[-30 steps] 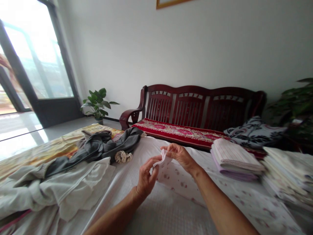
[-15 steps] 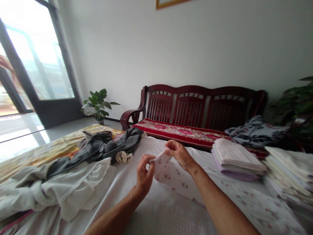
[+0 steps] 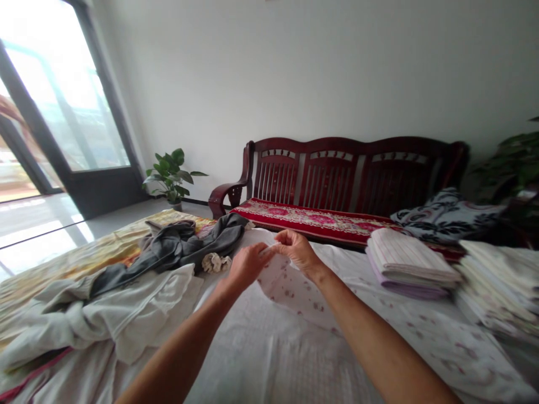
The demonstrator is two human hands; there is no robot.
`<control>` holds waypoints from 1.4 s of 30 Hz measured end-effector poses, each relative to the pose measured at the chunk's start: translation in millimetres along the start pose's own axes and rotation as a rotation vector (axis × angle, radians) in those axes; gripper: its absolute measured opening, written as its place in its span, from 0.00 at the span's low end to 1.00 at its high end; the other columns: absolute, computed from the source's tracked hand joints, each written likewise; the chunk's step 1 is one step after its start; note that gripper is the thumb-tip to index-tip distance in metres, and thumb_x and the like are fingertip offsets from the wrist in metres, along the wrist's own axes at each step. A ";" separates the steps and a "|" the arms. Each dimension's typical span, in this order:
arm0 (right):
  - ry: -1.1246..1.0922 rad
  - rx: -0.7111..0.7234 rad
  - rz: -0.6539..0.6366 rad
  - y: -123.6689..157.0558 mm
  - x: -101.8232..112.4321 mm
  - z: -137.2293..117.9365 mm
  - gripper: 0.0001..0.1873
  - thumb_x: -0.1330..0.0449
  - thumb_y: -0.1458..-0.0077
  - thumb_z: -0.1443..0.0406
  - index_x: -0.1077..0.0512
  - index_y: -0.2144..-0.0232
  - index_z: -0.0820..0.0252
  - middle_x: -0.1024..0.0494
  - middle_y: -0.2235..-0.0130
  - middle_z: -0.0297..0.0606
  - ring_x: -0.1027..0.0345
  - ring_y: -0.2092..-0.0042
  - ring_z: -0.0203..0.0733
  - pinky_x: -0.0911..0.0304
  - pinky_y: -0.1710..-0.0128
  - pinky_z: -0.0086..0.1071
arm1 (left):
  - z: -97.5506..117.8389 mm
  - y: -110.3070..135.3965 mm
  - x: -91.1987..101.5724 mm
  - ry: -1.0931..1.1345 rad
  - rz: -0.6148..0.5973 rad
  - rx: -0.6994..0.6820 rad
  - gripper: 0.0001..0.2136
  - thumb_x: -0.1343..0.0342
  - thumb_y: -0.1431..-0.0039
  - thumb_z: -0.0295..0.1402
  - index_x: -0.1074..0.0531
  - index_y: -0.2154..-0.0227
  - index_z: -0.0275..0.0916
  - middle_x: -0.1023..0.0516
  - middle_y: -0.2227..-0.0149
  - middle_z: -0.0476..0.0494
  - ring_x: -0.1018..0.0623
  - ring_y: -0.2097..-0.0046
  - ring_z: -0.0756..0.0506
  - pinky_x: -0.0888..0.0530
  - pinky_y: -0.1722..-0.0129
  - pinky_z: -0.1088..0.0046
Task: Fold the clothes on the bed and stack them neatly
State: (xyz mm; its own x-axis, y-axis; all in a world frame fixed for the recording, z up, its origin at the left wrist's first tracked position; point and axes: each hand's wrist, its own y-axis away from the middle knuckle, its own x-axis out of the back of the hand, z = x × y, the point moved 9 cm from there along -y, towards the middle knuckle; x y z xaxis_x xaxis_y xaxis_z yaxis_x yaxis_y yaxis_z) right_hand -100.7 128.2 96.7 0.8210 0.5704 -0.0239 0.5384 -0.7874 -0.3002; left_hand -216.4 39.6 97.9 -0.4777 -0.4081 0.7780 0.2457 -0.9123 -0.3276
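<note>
Both of my hands pinch the raised edge of a thin white cloth (image 3: 290,287) printed with small reddish motifs. My left hand (image 3: 251,261) is closed on its left end, thumb and fingers together. Close beside it, almost touching, my right hand (image 3: 297,250) grips the same edge. The cloth hangs below the hands and runs off to the right, under my right forearm, where more of it lies flat. Beneath is a pale sheet (image 3: 236,331). What exactly lies between the fingertips is too small to make out.
Rumpled grey and white clothes (image 3: 147,314) and a cream scrunchie (image 3: 215,262) lie to the left. Folded cloths (image 3: 412,255) and another stack (image 3: 503,280) are on the right. Behind stand a dark red wooden bench (image 3: 328,174) with a patterned cushion (image 3: 446,216), and a potted plant (image 3: 172,174).
My hands have come closer together along the cloth's edge. The left hand has moved up and turned palm-down; the right has shifted slightly up. The view has tilted slightly downward.
</note>
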 end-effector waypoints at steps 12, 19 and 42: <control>1.101 0.063 -0.289 81.6 34.1 66.9 0.28 0.48 0.36 0.57 0.36 0.37 0.58 0.37 0.33 0.48 0.48 0.31 0.51 0.53 0.32 0.51 | -99.0 -4.5 -22.5 -0.360 -0.091 0.345 0.17 0.56 0.34 0.41 0.23 0.59 0.43 0.18 0.56 0.37 0.19 0.54 0.37 0.29 0.62 0.68; 1.265 0.103 -0.347 91.9 10.0 59.2 0.28 0.50 0.34 0.61 0.39 0.34 0.58 0.43 0.31 0.46 0.56 0.29 0.49 0.61 0.30 0.51 | -104.3 1.8 -36.0 -0.451 -0.127 0.345 0.19 0.59 0.34 0.38 0.23 0.56 0.38 0.18 0.57 0.29 0.19 0.54 0.32 0.28 0.60 0.61; 1.192 0.027 -0.245 109.2 16.6 65.3 0.32 0.55 0.32 0.54 0.45 0.32 0.64 0.45 0.31 0.51 0.56 0.29 0.52 0.59 0.30 0.52 | -43.6 11.6 -98.4 -0.426 -0.232 -0.199 0.25 0.57 0.30 0.40 0.40 0.34 0.36 0.39 0.32 0.35 0.42 0.31 0.38 0.46 0.33 0.57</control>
State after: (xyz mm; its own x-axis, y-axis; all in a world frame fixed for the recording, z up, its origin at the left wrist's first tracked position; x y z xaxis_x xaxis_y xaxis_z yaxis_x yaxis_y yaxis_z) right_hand -40.7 66.9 1.3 0.3656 0.1196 0.9231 0.7109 -0.6761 -0.1939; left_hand -203.3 67.6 -5.8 -0.1053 -0.1824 0.9776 -0.0106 -0.9828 -0.1845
